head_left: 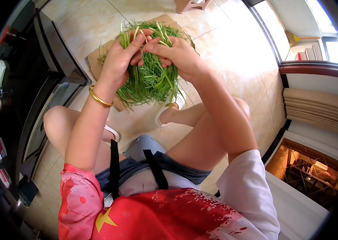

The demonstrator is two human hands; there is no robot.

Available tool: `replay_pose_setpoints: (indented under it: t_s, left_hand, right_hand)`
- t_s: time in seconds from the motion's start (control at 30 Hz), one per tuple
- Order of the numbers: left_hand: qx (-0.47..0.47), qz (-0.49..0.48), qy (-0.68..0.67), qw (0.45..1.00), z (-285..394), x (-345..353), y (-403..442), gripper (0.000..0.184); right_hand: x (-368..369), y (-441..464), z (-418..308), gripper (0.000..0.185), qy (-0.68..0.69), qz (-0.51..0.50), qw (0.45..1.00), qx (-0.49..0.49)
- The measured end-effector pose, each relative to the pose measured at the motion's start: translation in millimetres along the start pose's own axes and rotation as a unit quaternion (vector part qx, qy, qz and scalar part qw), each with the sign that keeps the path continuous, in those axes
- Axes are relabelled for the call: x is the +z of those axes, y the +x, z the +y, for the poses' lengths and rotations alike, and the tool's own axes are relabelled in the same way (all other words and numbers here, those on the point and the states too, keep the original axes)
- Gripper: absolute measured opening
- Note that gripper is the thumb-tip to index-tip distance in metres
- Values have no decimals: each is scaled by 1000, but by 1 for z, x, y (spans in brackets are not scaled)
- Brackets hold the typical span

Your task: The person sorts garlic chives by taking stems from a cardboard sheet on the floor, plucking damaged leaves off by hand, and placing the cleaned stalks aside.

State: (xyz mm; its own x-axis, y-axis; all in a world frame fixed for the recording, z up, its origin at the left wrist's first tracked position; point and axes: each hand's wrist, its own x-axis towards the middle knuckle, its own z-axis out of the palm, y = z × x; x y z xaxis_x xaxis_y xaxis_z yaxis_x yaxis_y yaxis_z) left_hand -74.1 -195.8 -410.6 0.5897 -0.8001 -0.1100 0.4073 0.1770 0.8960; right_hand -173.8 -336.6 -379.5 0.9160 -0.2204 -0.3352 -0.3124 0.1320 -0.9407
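Note:
A heap of long, thin green leaves that look like garlic chives (147, 90) lies on a flat piece of cardboard (95, 62) on the floor. Above the heap, my left hand (125, 54) is closed around a small bunch, pale stem ends pointing up past the thumb. My right hand (179, 56) also grips chives, whose leaves hang down below the palm. The fingertips of both hands come close together at the pale stems, thumbs and forefingers pinched. Exactly which stalk is between the fingertips is too small to make out.
Below the heap are my white shoes (179, 101), one beside the leaves. I sit on a grey-blue stool (140, 145). A dark glossy cabinet (51, 44) stands at left, a pinkish stool (192, 5) at the top, a doorway at upper right.

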Motion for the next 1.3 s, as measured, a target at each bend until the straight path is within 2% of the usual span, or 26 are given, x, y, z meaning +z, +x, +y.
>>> replay_pose_setpoints:
  t_s: [0.17,0.23,0.3,0.4,0.6,0.67,0.8,0.87,0.97,1.1,1.17,1.23,1.3]
  left_hand:
    - [-29,-16,3,999,-3,-7,-1,34]
    - [15,35,-60,997,-4,-16,4,34]
    - [25,33,-90,995,-1,-32,9,34]
    - [69,80,-163,981,9,-49,12,33]
    - [69,70,-178,979,17,-58,10,31]
    - [65,64,-178,980,15,-57,10,31]
    - [61,57,-174,981,12,-56,12,31]
    - [59,58,-170,982,12,-52,12,31]
    - [60,59,-149,985,10,-46,12,32]
    - [48,50,-130,989,8,-38,13,30]
    - [42,52,-127,990,7,-37,13,30]
    - [51,15,-133,990,6,-37,13,29]
    - [45,48,-122,990,5,-33,12,29]
  right_hand:
    - [-4,-1,5,23,85,-50,995,25]
    - [-4,-3,8,24,76,-74,994,32]
    - [-6,-4,10,25,67,-99,992,37]
    - [-7,-7,11,27,39,-107,992,59]
    - [-11,-10,10,27,-42,-61,996,42]
    - [-13,-7,12,27,-160,-13,987,32]
    - [-11,-3,18,29,-181,60,982,-8]
    - [-9,-1,19,30,-109,134,984,-46]
    - [-3,-2,5,30,-95,171,977,-88]
    - [8,-1,-3,28,-163,123,976,-69]
    - [12,-2,-5,26,-228,108,967,-26]
    - [11,2,0,25,-205,110,972,-28]
    - [12,1,-1,27,-210,141,967,-40]
